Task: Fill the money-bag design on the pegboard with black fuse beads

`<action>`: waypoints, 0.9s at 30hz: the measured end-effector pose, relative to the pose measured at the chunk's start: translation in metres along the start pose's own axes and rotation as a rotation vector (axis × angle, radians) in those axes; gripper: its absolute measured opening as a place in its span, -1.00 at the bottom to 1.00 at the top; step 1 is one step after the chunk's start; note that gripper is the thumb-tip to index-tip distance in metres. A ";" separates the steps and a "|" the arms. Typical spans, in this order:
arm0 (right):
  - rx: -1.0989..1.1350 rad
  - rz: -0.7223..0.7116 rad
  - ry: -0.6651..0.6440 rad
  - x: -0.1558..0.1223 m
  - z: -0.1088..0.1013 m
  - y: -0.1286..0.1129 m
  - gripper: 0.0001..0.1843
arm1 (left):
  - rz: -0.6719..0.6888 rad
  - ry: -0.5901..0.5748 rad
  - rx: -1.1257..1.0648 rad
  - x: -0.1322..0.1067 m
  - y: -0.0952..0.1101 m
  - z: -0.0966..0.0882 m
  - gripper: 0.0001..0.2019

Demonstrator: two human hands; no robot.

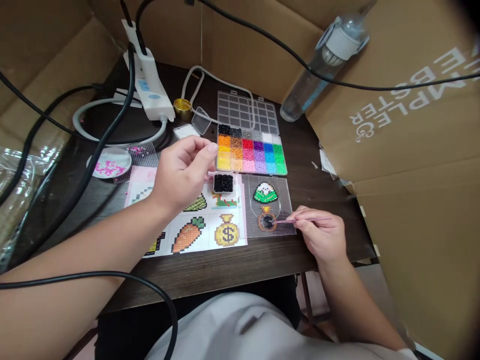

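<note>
My left hand (183, 170) hovers over a printed pattern sheet (195, 230), fingers pinched together at the thumb; what they hold is too small to name. Just right of it sits a small tray of black beads (223, 183). My right hand (322, 235) grips thin pink tweezers (300, 220), whose tip touches a dark and orange bead figure (267, 221) on a clear pegboard (285, 200). A green and white bead figure (265, 192) lies higher on that board. A sorted box of coloured beads (250, 149) stands open behind.
A power strip (148, 82) with black cables (93, 150) lies at the back left. A water bottle (322, 65) leans at the back right. Cardboard walls (412, 125) enclose the dark table (225, 270). A gold lid (182, 106) and a round bead piece (110, 164) lie nearby.
</note>
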State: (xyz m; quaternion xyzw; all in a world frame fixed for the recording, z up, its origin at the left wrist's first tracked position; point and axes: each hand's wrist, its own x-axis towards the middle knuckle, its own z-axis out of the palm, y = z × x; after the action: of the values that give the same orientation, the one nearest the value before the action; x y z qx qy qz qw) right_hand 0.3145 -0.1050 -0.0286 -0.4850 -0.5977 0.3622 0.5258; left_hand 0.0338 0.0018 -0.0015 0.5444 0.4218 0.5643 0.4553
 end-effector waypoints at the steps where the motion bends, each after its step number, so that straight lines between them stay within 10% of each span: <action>1: -0.011 0.019 0.008 -0.002 0.001 0.003 -0.93 | -0.009 0.004 -0.001 0.000 0.000 0.000 -0.78; 27: -0.115 0.123 -0.040 -0.006 0.004 0.002 -0.93 | -0.011 0.015 -0.006 -0.002 0.001 0.001 -0.77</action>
State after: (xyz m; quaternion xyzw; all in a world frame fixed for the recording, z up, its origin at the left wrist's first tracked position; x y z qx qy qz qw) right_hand 0.3110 -0.1101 -0.0327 -0.5428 -0.5968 0.3685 0.4619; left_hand 0.0351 -0.0009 -0.0008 0.5363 0.4266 0.5671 0.4569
